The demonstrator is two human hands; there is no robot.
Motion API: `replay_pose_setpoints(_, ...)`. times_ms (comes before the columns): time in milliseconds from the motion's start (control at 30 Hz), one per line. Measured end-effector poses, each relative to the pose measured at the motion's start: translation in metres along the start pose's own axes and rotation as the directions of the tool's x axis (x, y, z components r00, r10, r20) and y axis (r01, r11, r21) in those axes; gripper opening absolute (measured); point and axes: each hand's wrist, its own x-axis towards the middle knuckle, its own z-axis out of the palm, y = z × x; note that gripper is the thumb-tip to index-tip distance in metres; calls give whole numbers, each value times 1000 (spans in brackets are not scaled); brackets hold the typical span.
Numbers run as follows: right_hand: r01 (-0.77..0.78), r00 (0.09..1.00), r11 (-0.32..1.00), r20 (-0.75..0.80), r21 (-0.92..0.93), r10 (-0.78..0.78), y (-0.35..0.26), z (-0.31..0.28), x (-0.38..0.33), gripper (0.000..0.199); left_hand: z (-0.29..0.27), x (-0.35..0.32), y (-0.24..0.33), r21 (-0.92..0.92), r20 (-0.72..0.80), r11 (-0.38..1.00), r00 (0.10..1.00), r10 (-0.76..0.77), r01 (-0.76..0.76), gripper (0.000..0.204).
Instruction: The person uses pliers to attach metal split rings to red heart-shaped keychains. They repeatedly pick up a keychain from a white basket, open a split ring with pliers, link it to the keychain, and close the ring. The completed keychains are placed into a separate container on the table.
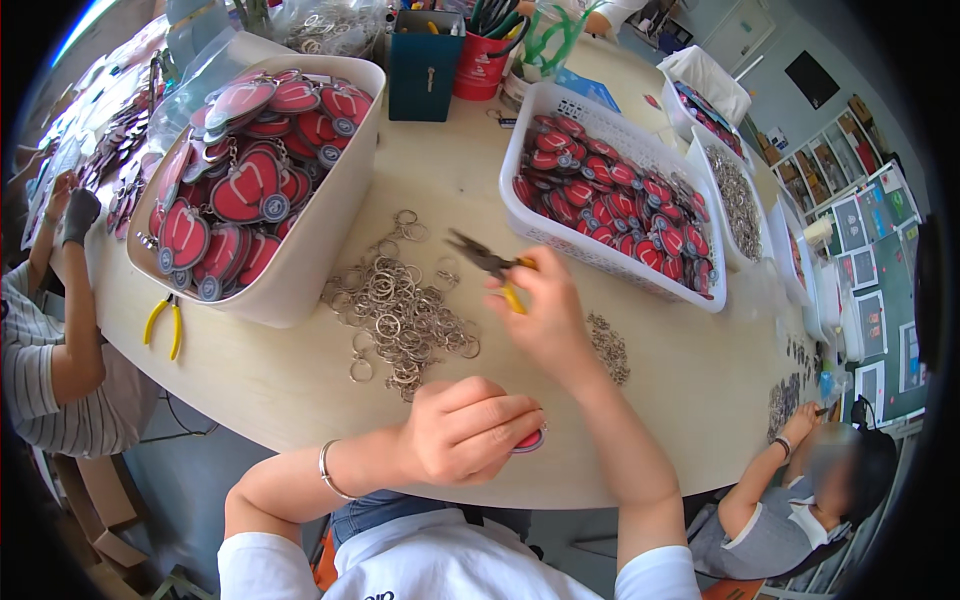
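Left hand (463, 432): gripping red, pale-rimmed piece (528, 441), just nearside of silver metal-ring pile (392, 318); nearer hand.
Right hand (545, 312): gripping yellow-handled dark-metal pliers (493, 263), pile's right; nose points far-left.

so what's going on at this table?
The person's right hand holds yellow-handled metal pliers over the pale table. The left hand grips a small red piece, mostly hidden. Beyond that hand lies a loose pile of silver metal rings. A white plastic bin at left and a white perforated plastic basket at right both hold flat red tags.
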Motion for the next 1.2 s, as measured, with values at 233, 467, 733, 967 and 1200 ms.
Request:
replay_pose_setpoints(233, 273, 938, 948, 263, -161, -226, 13, 39, 45, 27, 6, -8, -4, 32, 9, 999, 1000, 9, -9, 37)
replay_pose_setpoints(467, 56, 991, 998, 121, 35, -60, 12, 19, 34, 21, 2, 0, 0, -48, 6, 979, 980, -200, 201, 31)
replay_pose_setpoints(733, -86, 996, 936, 36, 342, 79, -34, -51, 1, 22, 2, 1, 0, -179, -29, 873, 884, -466, 454, 17)
replay_pose_setpoints(967, -109, 994, 922, 40, 371, 101, -61, -84, -23, 21, 6, 2, 0, -212, -36, 846, 861, -507, 489, 15)
replay_pose_setpoints(1200, -68, 997, 923, 53, 379, 51, -68, -88, -27, 18, 5, 2, 1, -211, -33, 850, 865, -500, 483, 15)
